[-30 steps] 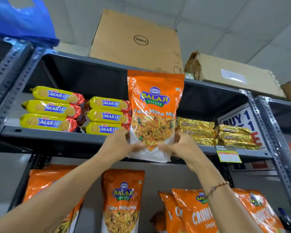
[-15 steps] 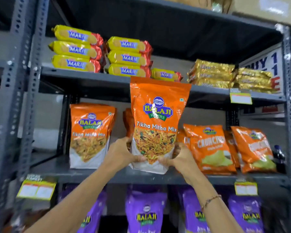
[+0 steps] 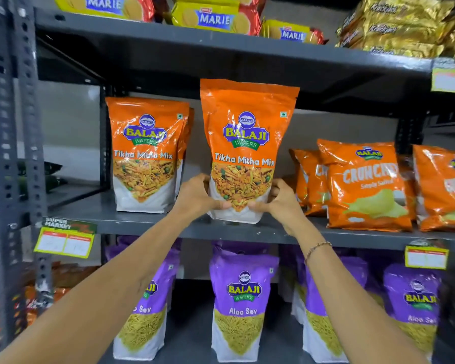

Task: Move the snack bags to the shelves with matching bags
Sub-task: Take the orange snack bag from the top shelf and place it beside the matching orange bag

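An orange Tikha Mitha Mix bag (image 3: pixel 244 143) stands upright at the front of the middle shelf (image 3: pixel 147 225). My left hand (image 3: pixel 199 198) grips its lower left corner and my right hand (image 3: pixel 280 200) grips its lower right corner. Its base looks level with the shelf edge; whether it rests there I cannot tell. A matching Tikha Mitha Mix bag (image 3: pixel 146 153) stands on the same shelf just to the left, with more behind it.
Orange Crunchex chip bags (image 3: pixel 365 185) fill the shelf's right side. Purple Aloo Sev bags (image 3: pixel 242 306) line the shelf below. Marie biscuit packs (image 3: pixel 213 18) and gold packs (image 3: pixel 399 24) sit on the shelf above. Grey uprights (image 3: pixel 13 153) stand at the left.
Both hands carried the bag down from the biscuit shelf to the middle shelf, beside the matching bag. The view tilted down and closer.
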